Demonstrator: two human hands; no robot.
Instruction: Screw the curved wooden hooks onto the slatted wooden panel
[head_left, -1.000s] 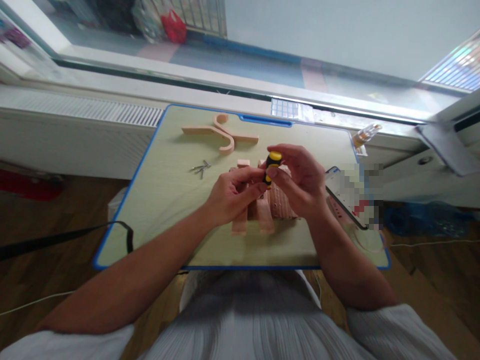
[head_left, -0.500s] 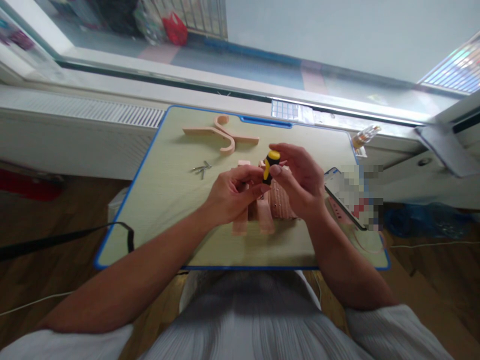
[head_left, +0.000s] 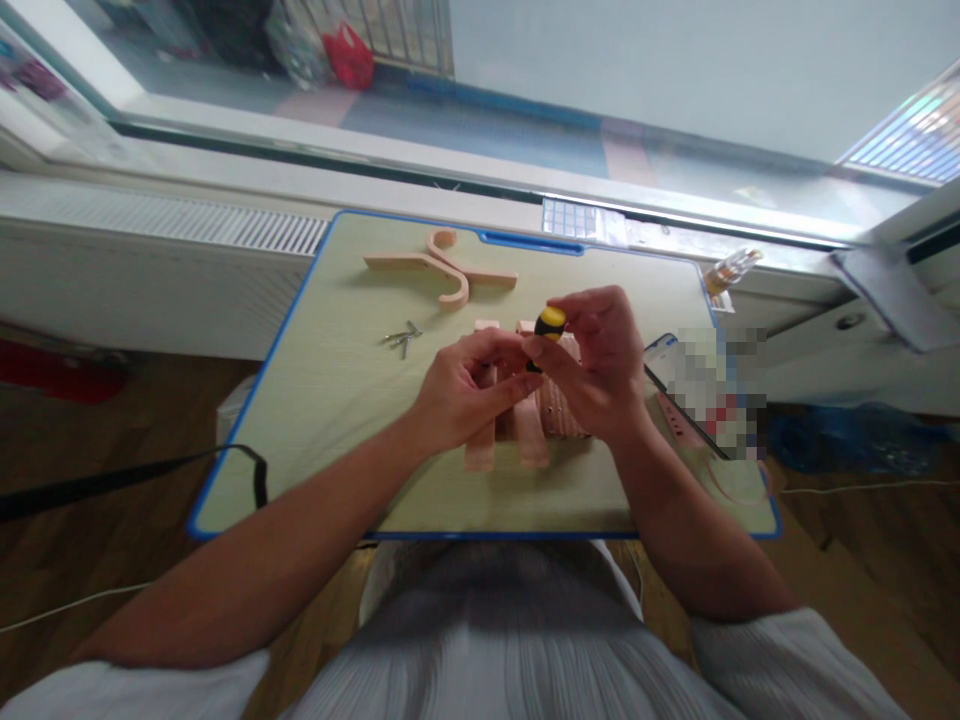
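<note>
My right hand [head_left: 596,365] grips a short screwdriver with a yellow and black handle [head_left: 550,323], held upright over a wooden assembly [head_left: 529,425] of slats and a board with holes. My left hand [head_left: 465,385] is closed in a pinch right beside the screwdriver's lower end, its fingers on the wooden piece; what they pinch is hidden. Both hands meet over the middle of the blue-edged table [head_left: 315,400].
A curved wooden hook part [head_left: 442,265] lies at the table's far side. Loose screws [head_left: 403,337] lie left of my hands. A phone [head_left: 679,385] rests at the right. A small bottle [head_left: 731,268] and a clear parts box [head_left: 581,220] sit on the sill.
My right hand has turned on the screwdriver handle, fingers now curled further over its yellow top. The left hand has stayed where it was.
</note>
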